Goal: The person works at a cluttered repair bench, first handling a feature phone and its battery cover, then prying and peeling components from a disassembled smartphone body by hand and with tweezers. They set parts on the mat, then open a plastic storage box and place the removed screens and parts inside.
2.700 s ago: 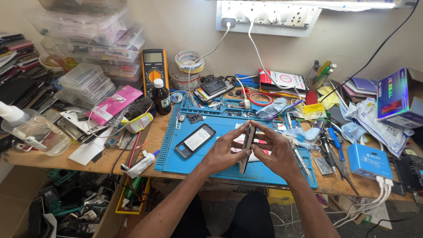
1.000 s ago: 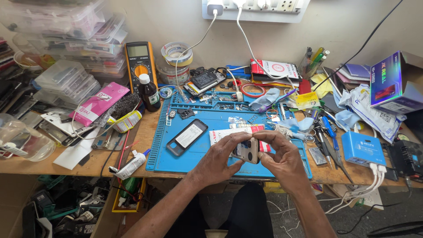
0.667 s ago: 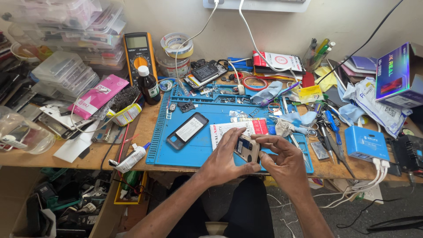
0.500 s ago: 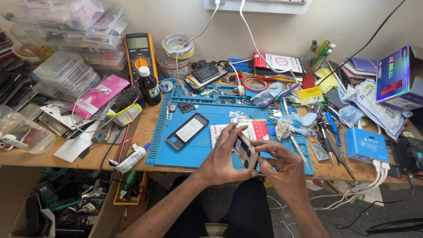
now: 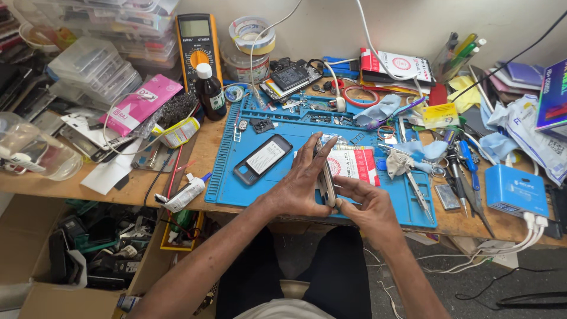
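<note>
I have the phone [image 5: 325, 177] standing on its long edge between both hands, above the near edge of the blue repair mat [image 5: 236, 177]. My left hand [image 5: 301, 186] lies flat against its left face, fingers stretched up along it, so that grip is a broad clamp on the phone. My right hand [image 5: 366, 207] pinches the lower end from the right, thumb and fingertips closed on the edge.

To do this well, I judge that I should keep the left palm as the steady backing and let only the right fingertips work the seam, pressing evenly so that the thin body does not flex. I would keep the phone over the mat, so anything that drops lands there and not on the counter [image 5: 136, 189].

The dark phone back cover [image 5: 263, 159] lies on the mat just left of the phone, and the white-and-red packet [image 5: 354, 165] just beyond it; I should not nudge either.
</note>
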